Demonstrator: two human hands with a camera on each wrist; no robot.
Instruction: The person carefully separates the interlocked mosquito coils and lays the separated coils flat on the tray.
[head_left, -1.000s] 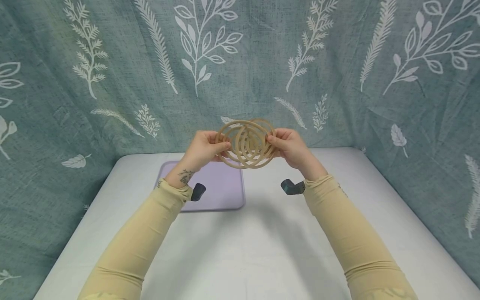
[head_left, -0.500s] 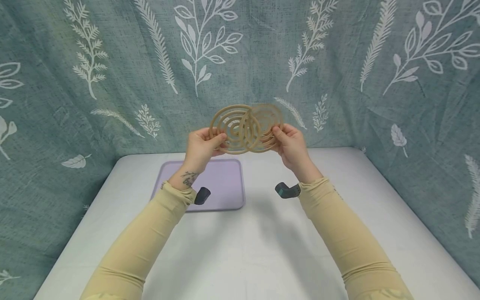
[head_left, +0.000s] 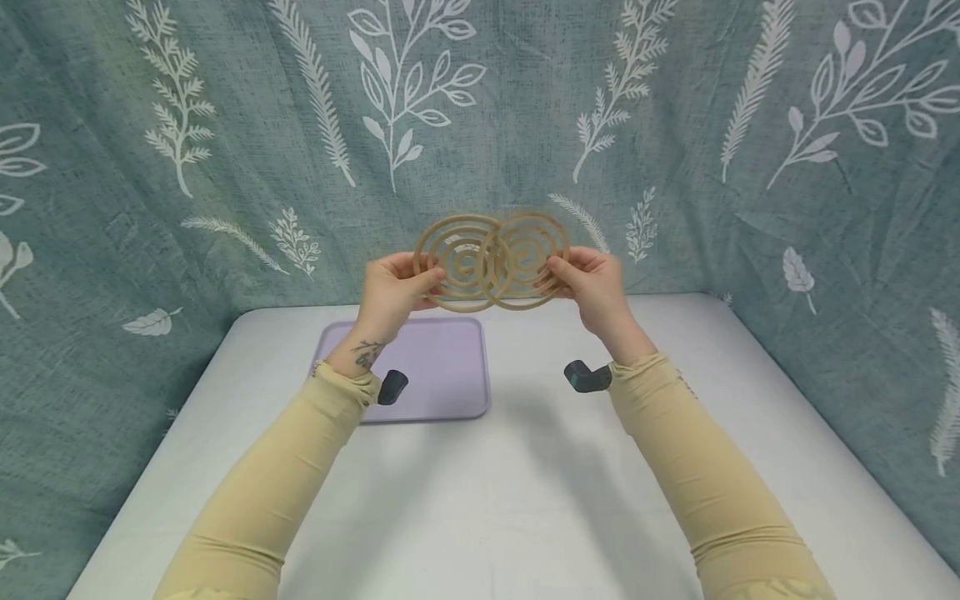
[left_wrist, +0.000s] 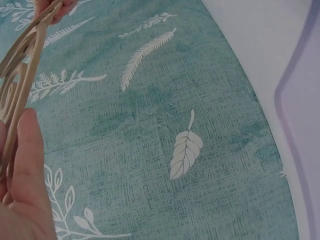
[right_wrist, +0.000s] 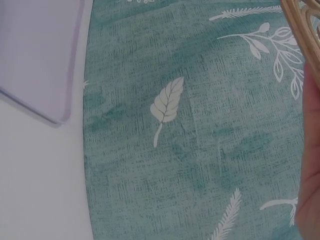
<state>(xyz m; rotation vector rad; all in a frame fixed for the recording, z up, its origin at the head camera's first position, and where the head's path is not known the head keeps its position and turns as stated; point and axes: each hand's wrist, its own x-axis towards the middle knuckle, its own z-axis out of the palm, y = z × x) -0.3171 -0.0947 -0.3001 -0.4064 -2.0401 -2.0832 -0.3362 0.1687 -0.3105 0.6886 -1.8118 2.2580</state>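
Note:
Two flat, round, tan discs with a spiral pattern of rings are held upright in the air, level with each other. My left hand [head_left: 392, 290] pinches the left spiral disc [head_left: 467, 263] at its outer rim, thumb in front. On the other side, my right hand [head_left: 592, 287] pinches the right spiral disc [head_left: 527, 257] by its outer edge. Their inner edges overlap in the middle. Only the edge of the discs shows in the left wrist view, beside the left thumb [left_wrist: 31, 155]. A small piece of rim appears at the top right of the right wrist view.
A lilac tray [head_left: 450, 400] lies on the white table [head_left: 495, 500], behind and below the left hand. A green cloth [head_left: 510, 108] with white leaf prints hangs at the back and both sides. A dark wrist camera [head_left: 585, 377] sits on each sleeve.
The discs have been raised and drawn apart sideways, from nearly stacked to overlapping only at their inner edges. Over the last half second they have spread slightly more.

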